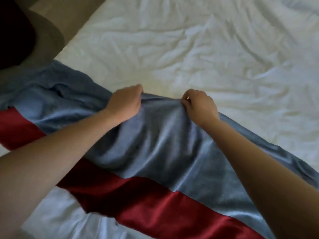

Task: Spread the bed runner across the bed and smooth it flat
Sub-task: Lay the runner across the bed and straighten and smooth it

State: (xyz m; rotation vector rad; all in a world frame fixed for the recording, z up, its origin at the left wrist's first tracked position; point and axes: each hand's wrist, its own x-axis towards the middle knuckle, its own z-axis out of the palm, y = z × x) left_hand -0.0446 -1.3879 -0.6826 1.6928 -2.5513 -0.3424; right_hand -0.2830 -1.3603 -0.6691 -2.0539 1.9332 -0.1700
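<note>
A bed runner [160, 145] of shiny blue-grey cloth with a dark red band along its near side lies slantwise over the bed [198, 49], from the left edge to the lower right. It is rumpled and bunched at the left. My left hand [125, 100] grips the runner's far edge with curled fingers. My right hand [200, 104] pinches the same edge a little to the right. The cloth between the two hands is lifted slightly and creased.
The bed's white sheet is wrinkled beyond the runner and also shows in front of it at the lower left [57, 214]. Brown floor [57, 19] runs along the bed's left side, with a dark shape [12, 31] at the far left.
</note>
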